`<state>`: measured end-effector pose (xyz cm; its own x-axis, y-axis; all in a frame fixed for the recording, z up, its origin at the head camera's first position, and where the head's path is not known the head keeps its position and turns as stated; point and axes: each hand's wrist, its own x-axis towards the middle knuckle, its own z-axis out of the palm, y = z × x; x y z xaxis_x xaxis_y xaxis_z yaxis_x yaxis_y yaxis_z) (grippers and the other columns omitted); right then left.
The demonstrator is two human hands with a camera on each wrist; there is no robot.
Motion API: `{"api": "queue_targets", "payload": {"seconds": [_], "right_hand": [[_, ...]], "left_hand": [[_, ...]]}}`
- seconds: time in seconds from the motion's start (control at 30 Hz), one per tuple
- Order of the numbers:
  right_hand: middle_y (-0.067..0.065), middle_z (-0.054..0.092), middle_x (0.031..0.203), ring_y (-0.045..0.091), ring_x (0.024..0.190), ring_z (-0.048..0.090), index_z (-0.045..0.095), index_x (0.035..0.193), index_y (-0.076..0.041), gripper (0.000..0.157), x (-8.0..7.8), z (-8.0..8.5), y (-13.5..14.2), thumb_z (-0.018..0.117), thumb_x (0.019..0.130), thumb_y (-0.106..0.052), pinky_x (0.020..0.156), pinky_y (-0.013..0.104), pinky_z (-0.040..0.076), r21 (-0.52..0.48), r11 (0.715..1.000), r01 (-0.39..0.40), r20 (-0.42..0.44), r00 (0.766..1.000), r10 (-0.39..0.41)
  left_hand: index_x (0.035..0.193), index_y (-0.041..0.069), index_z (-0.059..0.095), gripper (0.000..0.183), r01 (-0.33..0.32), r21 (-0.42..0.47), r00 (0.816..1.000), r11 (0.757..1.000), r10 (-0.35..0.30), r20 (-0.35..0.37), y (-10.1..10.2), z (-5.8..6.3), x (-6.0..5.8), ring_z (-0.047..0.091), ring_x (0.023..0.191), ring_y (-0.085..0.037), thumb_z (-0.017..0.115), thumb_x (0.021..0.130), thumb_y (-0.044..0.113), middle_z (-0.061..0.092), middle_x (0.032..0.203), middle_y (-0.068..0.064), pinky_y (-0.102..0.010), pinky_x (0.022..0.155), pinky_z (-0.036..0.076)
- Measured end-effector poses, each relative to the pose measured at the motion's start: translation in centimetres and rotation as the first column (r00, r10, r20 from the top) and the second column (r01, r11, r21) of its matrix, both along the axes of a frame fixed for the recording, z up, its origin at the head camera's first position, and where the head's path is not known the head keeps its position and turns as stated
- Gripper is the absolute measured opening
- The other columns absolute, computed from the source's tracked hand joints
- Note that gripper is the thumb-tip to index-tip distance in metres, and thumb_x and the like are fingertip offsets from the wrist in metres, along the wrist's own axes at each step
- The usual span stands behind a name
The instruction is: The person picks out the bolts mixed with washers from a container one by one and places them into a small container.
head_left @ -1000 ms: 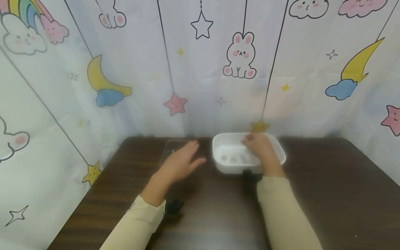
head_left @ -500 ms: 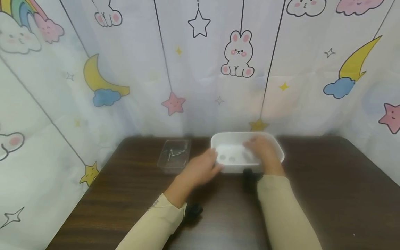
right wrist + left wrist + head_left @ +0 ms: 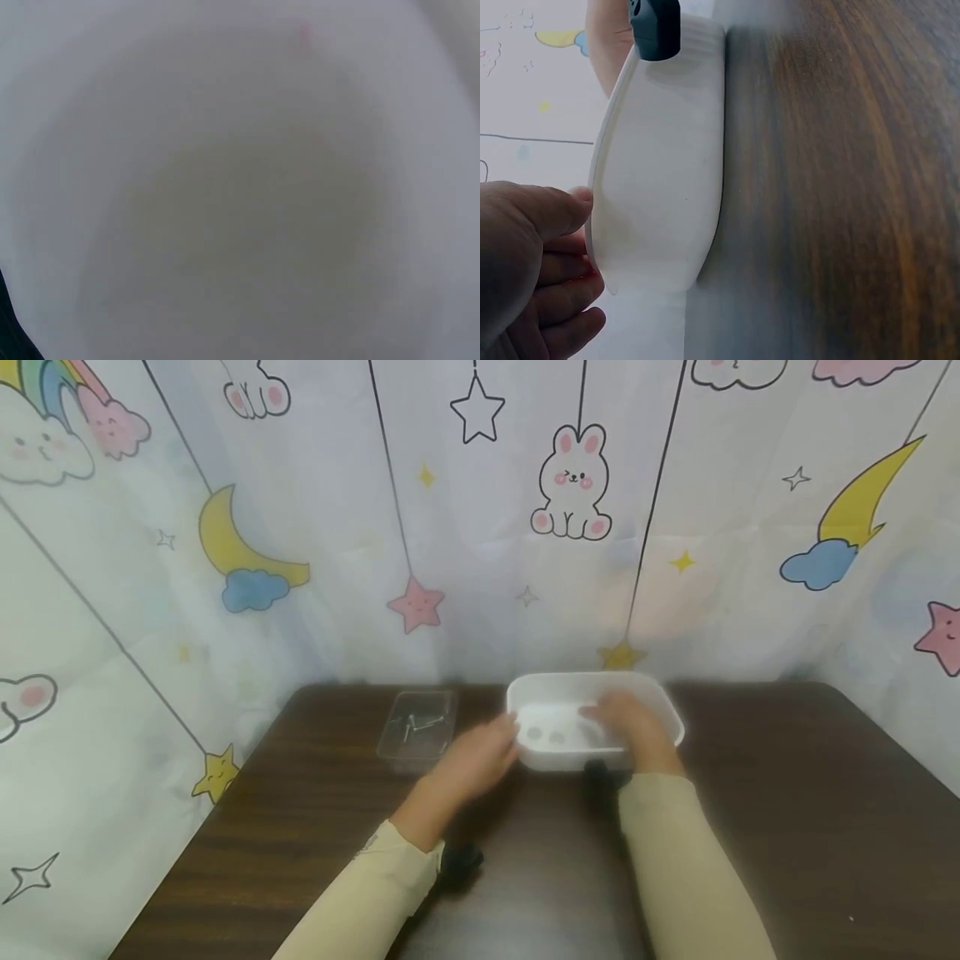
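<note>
A white plastic basin [image 3: 570, 760] stands on the table toward the back, with two round greyish spots [image 3: 557, 737] on its floor. My left hand [image 3: 480, 757] is at the basin's left end. In the left wrist view its thumb and curled fingers hold the rim [image 3: 600, 161]. Inside the basin, toward the right, is my right hand [image 3: 628, 720], its fingers pointing left and down. That hand is blurred, and I cannot tell whether it holds anything. The right wrist view shows only a blurred pale surface.
Left of the basin is a clear plastic box [image 3: 401, 752] with several thin metal pieces [image 3: 423, 725] in it, perhaps nails or screws. The dark wooden table [image 3: 765, 810] ends at the back against a white curtain [image 3: 480, 527] printed with cartoons.
My left hand has moved right, from over the clear box to the basin's left rim, uncovering the box. The right hand stays inside the basin, shifting slightly.
</note>
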<state>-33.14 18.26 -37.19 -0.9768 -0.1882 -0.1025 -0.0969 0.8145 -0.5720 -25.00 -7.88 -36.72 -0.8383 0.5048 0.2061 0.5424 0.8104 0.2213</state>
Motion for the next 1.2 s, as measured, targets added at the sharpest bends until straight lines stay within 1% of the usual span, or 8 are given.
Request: {"api": "queue_targets", "payload": {"seconds": [0.2, 0.33, 0.43, 0.53, 0.67, 0.9, 1.1, 1.2], "right_hand": [[0.017, 0.064, 0.091, 0.031, 0.085, 0.059, 0.065, 0.103, 0.007, 0.032, 0.0, 0.0, -0.3, 0.058, 0.096, -0.024, 0.085, 0.048, 0.05, 0.013, 0.999, -0.052, -0.032, 0.998, 0.052], [0.022, 0.069, 0.103, 0.035, 0.094, 0.062, 0.068, 0.107, 0.007, 0.027, 0.2, -0.1, -0.5, 0.063, 0.089, -0.013, 0.089, 0.049, 0.051, -0.001, 0.998, -0.067, -0.043, 0.997, 0.067], [0.024, 0.069, 0.113, 0.039, 0.104, 0.062, 0.07, 0.11, 0.005, 0.03, 0.2, -0.1, -0.7, 0.063, 0.084, -0.008, 0.096, 0.052, 0.05, 0.017, 0.997, -0.079, -0.059, 0.995, 0.079], [0.021, 0.07, 0.114, 0.04, 0.11, 0.061, 0.073, 0.109, 0.001, 0.029, 0.2, -0.1, -1.0, 0.062, 0.083, -0.005, 0.1, 0.052, 0.048, 0.048, 0.994, -0.102, -0.074, 0.992, 0.106], [0.016, 0.073, 0.108, 0.036, 0.104, 0.063, 0.077, 0.103, -0.004, 0.03, 0.3, 0.0, -1.3, 0.064, 0.077, 0.0, 0.096, 0.05, 0.05, 0.067, 0.99, -0.127, -0.074, 0.989, 0.132], [0.011, 0.074, 0.097, 0.03, 0.093, 0.064, 0.077, 0.094, -0.006, 0.025, 0.4, -0.2, -1.6, 0.07, 0.071, 0.001, 0.09, 0.047, 0.053, 0.047, 0.991, -0.122, -0.082, 0.989, 0.126], [0.013, 0.073, 0.097, 0.031, 0.091, 0.064, 0.075, 0.097, -0.003, 0.029, 0.3, -0.3, -1.7, 0.073, 0.069, 0.001, 0.087, 0.047, 0.054, 0.053, 0.99, -0.13, -0.08, 0.988, 0.134], [0.015, 0.073, 0.099, 0.032, 0.093, 0.065, 0.075, 0.101, -0.003, 0.031, 0.2, -0.3, -1.8, 0.073, 0.07, 0.0, 0.089, 0.047, 0.054, 0.071, 0.988, -0.138, -0.076, 0.987, 0.144]], "left_hand": [[0.12, 0.006, 0.062, 0.028, 0.007, 0.001, 1.0, 1.0, -0.007, -0.019, 0.0, -0.1, -0.2, 0.062, 0.118, -0.033, 0.055, 0.101, 0.025, 0.052, 0.146, -0.013, -0.044, 0.101, 0.051], [0.121, 0.006, 0.062, 0.029, 0.008, -0.01, 1.0, 1.0, -0.008, -0.021, 0.0, -0.3, -0.3, 0.061, 0.119, -0.033, 0.054, 0.101, 0.026, 0.051, 0.146, -0.013, -0.043, 0.102, 0.051], [0.122, 0.006, 0.061, 0.029, 0.01, -0.019, 0.999, 1.0, -0.011, -0.031, 0.0, -0.4, -0.4, 0.061, 0.119, -0.033, 0.054, 0.101, 0.025, 0.051, 0.146, -0.013, -0.043, 0.102, 0.051], [0.121, 0.006, 0.061, 0.028, 0.013, -0.025, 0.999, 1.0, -0.014, -0.04, 0.0, -0.5, -0.4, 0.061, 0.119, -0.032, 0.054, 0.101, 0.025, 0.051, 0.146, -0.013, -0.043, 0.103, 0.05], [0.12, 0.006, 0.062, 0.028, 0.011, -0.023, 0.999, 1.0, -0.011, -0.034, 0.1, -0.4, -0.3, 0.062, 0.118, -0.032, 0.054, 0.101, 0.026, 0.052, 0.145, -0.013, -0.043, 0.102, 0.051], [0.116, 0.007, 0.062, 0.025, 0.007, -0.007, 1.0, 1.0, -0.007, -0.013, 0.1, -0.3, -0.2, 0.062, 0.118, -0.031, 0.055, 0.1, 0.025, 0.053, 0.144, -0.013, -0.043, 0.101, 0.051], [0.121, 0.006, 0.062, 0.029, 0.005, 0.002, 1.0, 1.0, -0.005, -0.026, 0.0, -0.4, -0.1, 0.06, 0.121, -0.032, 0.056, 0.1, 0.026, 0.053, 0.144, -0.014, -0.043, 0.104, 0.05], [0.12, 0.006, 0.062, 0.029, 0.003, 0.03, 0.999, 1.0, -0.001, -0.051, 0.0, -0.6, -0.1, 0.064, 0.114, -0.031, 0.058, 0.1, 0.027, 0.057, 0.14, -0.014, -0.042, 0.099, 0.053]]}}
